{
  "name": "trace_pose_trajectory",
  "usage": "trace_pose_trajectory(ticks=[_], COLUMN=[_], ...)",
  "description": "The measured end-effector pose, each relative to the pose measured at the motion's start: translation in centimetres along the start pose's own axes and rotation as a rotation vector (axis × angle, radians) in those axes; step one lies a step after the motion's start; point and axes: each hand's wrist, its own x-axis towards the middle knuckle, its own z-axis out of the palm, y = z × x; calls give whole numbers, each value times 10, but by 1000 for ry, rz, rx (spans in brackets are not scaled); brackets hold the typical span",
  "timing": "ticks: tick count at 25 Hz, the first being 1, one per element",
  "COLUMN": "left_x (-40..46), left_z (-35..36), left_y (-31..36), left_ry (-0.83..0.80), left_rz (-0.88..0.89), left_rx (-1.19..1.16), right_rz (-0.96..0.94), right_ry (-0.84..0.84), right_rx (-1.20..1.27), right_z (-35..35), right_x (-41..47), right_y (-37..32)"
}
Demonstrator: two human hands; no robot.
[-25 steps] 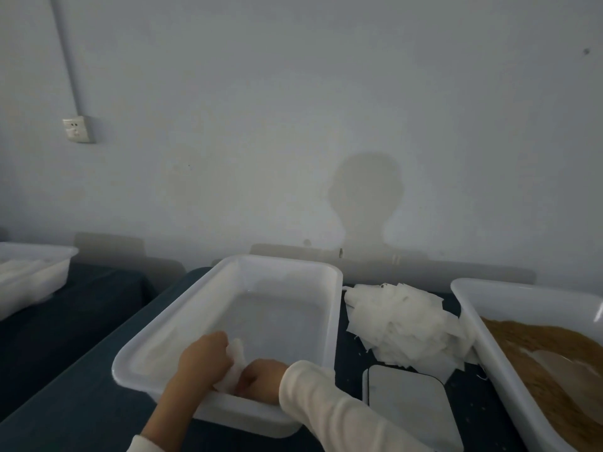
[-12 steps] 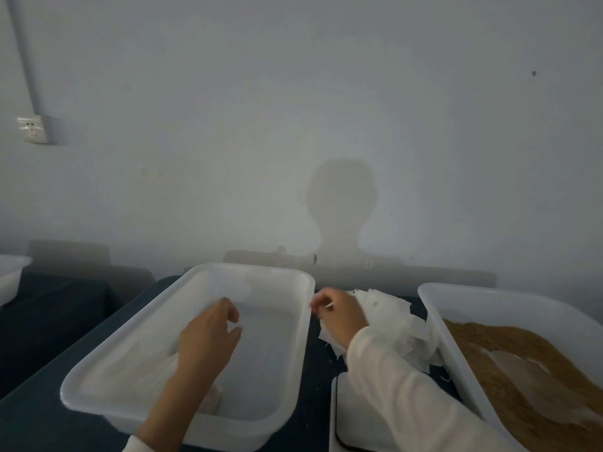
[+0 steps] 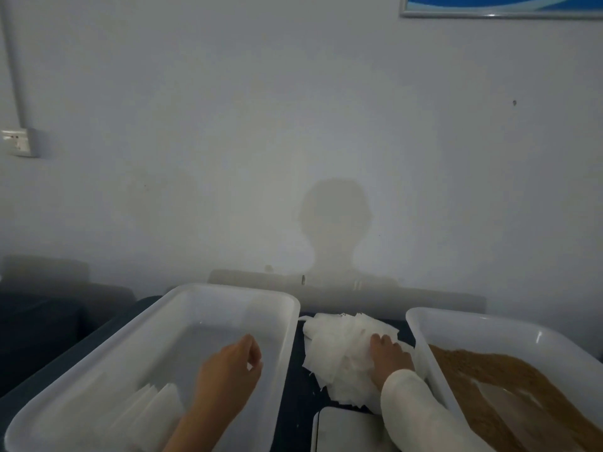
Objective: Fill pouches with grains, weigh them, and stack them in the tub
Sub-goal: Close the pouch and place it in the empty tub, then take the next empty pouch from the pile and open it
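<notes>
No text, label, brand or number can be read anywhere.

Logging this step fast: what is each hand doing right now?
Left hand: open, loosely curled, holding nothing, over the white tub.
Right hand: open, resting on the pile of empty pouches.

A plain, dim packing workroom rather than a home. A bare whitewashed wall (image 3: pixel 293 125) carries surface-mounted conduit (image 3: pixel 14 60) running down to a wall socket (image 3: pixel 18 142), with the corner of a blue framed poster (image 3: pixel 499 4) above. The dark-covered desk (image 3: pixel 293 402) holds white plastic tubs (image 3: pixel 228 298), one with brown grain (image 3: pixel 509 380), a heap of white empty pouches (image 3: pixel 339 350), and a flat weighing scale (image 3: pixel 346 432).
</notes>
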Motion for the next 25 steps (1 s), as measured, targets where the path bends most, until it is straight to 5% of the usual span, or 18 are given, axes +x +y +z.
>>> trace_pose_trajectory(ticks=[7,12,17,21,25], left_x=[-1,-4,-20,-30,-27], left_z=[-1,-13,-21,3,44], left_y=[6,22,88,164,237], left_ry=[-12,8,-79,-346,-604], left_rz=[4,-15,86,133,-40], left_rx=[-17,-52,-394,-728,-1002], right_rz=[-20,41,-20,-129,-166], right_ry=[-26,345,555,414,220], right_rx=[-12,58,679,1117,1340], right_z=[-16,-51,-86,-87,-75], right_x=[3,-15,-51,-90,-118], right_y=[12,16,63,124,174])
